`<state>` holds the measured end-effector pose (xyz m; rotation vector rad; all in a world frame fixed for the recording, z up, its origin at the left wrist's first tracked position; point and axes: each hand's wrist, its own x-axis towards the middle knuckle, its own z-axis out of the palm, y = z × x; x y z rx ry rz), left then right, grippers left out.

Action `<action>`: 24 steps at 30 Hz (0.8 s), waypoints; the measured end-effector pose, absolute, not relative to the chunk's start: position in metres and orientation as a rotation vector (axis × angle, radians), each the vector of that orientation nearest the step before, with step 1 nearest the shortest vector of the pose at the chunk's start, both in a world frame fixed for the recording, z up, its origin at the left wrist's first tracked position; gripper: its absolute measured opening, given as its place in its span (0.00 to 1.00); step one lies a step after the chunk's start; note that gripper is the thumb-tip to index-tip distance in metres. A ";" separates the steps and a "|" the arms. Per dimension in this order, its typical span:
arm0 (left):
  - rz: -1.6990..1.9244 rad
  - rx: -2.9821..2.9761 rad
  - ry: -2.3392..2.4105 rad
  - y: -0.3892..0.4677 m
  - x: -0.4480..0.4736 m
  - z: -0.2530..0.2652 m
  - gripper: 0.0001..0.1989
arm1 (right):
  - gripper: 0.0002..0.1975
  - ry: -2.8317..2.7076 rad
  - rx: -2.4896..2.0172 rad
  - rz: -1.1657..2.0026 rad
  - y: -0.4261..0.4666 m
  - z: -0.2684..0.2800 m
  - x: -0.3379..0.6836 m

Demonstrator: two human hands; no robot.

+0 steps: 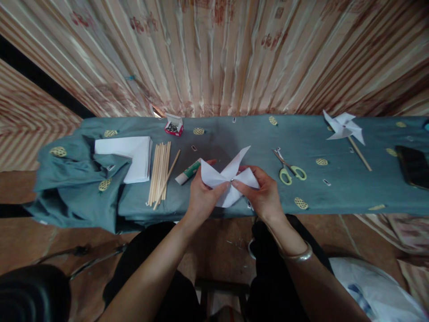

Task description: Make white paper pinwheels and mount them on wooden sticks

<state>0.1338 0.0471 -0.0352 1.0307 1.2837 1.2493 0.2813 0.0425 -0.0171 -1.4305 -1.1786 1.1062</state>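
A white paper pinwheel (pixel 231 172) is held over the near middle of the table, its blades folded in toward the centre. My left hand (pixel 203 190) grips its left side, thumb at the middle. From the right, my right hand (pixel 266 190) is closed on the pinwheel too, its thumb pressing near a small shiny pin (pixel 232 180) at the centre. Behind my left hand lies a green and white glue stick (pixel 189 171). Scissors with light green handles (pixel 288 170) rest to the right of my right hand.
Wooden sticks (pixel 161 172) and a stack of white paper (pixel 140 156) lie at left. A small red open box (pixel 174 126) of metal pins stands behind. At right are another pinwheel (pixel 344 126) on a stick and a dark phone (pixel 413 165). Bunched cloth (pixel 77 179) covers the left end.
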 end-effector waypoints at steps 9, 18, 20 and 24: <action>1.227 0.762 1.166 0.046 0.138 -0.032 0.34 | 0.20 -1.013 -1.355 1.259 0.042 -0.020 0.280; 1.245 0.748 1.176 0.047 0.138 -0.033 0.34 | 0.19 -0.930 -1.318 1.335 0.042 -0.019 0.279; 1.251 0.792 1.195 0.047 0.138 -0.034 0.35 | 0.21 -0.915 -1.312 1.348 0.043 -0.019 0.279; 1.254 0.812 1.200 0.047 0.138 -0.034 0.34 | 0.21 -0.909 -1.318 1.361 0.042 -0.020 0.279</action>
